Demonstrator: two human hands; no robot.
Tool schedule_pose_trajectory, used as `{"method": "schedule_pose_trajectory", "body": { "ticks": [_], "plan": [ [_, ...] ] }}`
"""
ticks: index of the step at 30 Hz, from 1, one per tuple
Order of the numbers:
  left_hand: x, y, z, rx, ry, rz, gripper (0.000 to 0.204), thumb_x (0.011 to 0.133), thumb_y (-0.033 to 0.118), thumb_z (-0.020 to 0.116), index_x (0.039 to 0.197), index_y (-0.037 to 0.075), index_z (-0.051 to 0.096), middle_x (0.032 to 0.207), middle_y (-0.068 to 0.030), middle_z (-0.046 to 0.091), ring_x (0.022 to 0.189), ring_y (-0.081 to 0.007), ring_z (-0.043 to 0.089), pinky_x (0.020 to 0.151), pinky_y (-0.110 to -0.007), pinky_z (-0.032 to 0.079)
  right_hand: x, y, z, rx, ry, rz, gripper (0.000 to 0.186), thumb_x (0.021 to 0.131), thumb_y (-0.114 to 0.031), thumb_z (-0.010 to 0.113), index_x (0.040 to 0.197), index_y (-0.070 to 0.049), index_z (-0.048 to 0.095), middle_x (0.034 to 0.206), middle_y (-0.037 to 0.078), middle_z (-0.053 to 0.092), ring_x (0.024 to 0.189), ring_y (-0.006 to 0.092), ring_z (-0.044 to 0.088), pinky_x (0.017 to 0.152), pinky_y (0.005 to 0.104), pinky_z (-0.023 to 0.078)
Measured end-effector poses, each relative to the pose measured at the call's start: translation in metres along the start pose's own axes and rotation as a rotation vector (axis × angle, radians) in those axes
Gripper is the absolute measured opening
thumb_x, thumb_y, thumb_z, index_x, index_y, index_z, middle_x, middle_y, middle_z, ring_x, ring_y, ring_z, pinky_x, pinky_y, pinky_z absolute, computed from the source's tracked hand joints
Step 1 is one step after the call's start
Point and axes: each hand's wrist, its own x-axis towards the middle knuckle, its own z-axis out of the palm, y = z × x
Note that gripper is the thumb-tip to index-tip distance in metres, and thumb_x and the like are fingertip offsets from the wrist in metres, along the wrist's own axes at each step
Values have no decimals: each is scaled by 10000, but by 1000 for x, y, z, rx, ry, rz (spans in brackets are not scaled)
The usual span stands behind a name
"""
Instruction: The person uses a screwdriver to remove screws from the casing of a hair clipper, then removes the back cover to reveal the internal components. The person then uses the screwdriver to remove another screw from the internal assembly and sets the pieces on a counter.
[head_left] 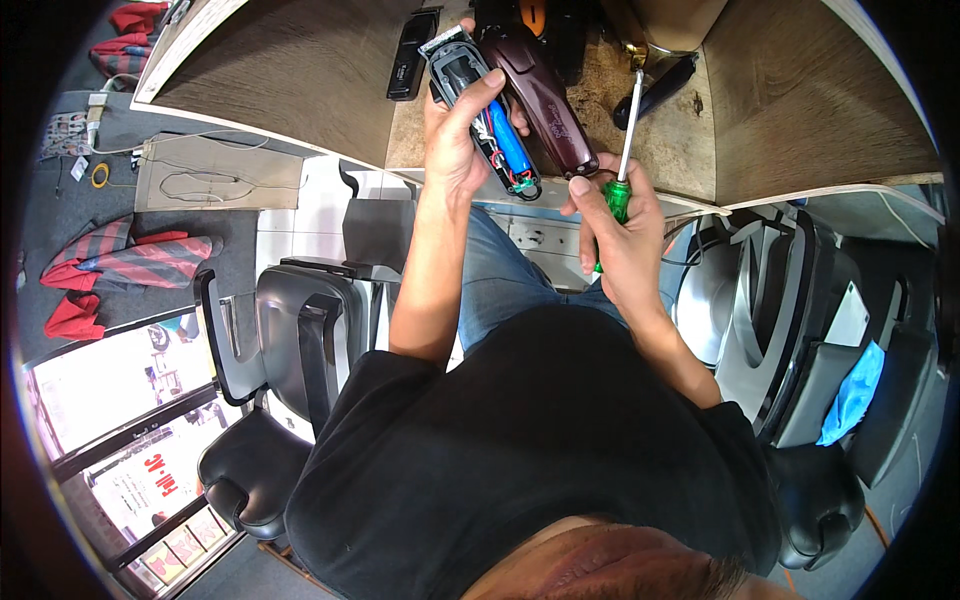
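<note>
An opened hair clipper (480, 110) is gripped in my left hand (458, 135), with the thumb across its casing. Inside it show a blue battery (510, 138), red and white wires and a bit of green circuit board; its metal blade points away from me. My right hand (625, 235) is closed around the green handle of a screwdriver (627, 140), whose shaft points up and away. Between my hands lies a glossy maroon clipper body (540, 95). Its near end meets my right fingertips; whether they press on it I cannot tell.
On the worn wooden shelf (655, 145) lie a black trimmer (410, 60) and a dark curved object (660, 92). Wooden side panels flank the shelf. Black barber chairs (310, 330) stand to the left and right. Red checked cloth (130, 258) lies at the far left.
</note>
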Motion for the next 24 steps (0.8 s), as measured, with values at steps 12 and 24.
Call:
{"method": "schedule_pose_trajectory", "body": {
  "ticks": [12,24],
  "plan": [
    [0,-4,3,35,2,18,704,920,11,701,1549,112,401,961,-110,707,635,-197,681,554,-350,596,11,-13,2,-838,108,-553,482,852,-178,866,1235,29,658,1020,117,677,731,185,648,566,318,511],
    [-2,-3,8,150,80,-8,590,981,143,704,1507,95,443,927,-92,690,634,-214,687,528,-360,594,21,-16,-2,-917,130,-580,356,836,-149,844,1092,58,711,907,173,694,747,298,698,690,388,547]
  ]
}}
